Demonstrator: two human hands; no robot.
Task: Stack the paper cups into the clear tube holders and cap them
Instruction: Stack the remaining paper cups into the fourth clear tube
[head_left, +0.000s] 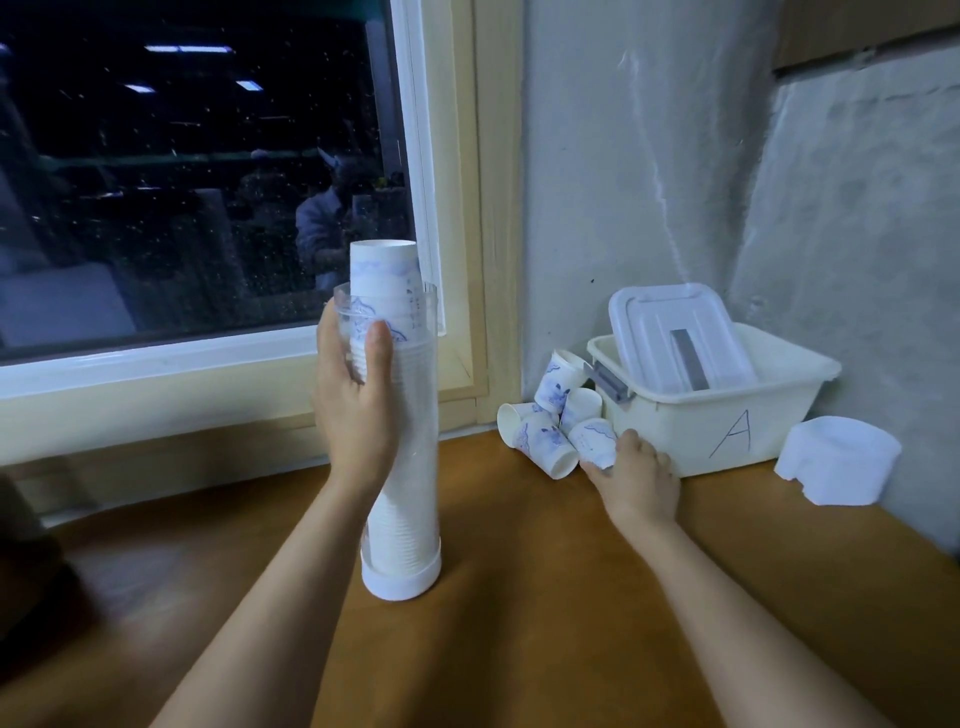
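Clear tube (418, 467) stands upright, gripped by left hand (353, 408).

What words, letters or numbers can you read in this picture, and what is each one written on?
"A": handwritten on the front of the white bin.
Small dark marks on the top paper cup in the clear tube: too blurred to read.
Loose paper cups: blue pattern only, no readable text.

Two slim forearms, bare to the frame edge at 6 o'clock; the left hand (353, 410) and right hand (641, 483) are likewise uncovered.
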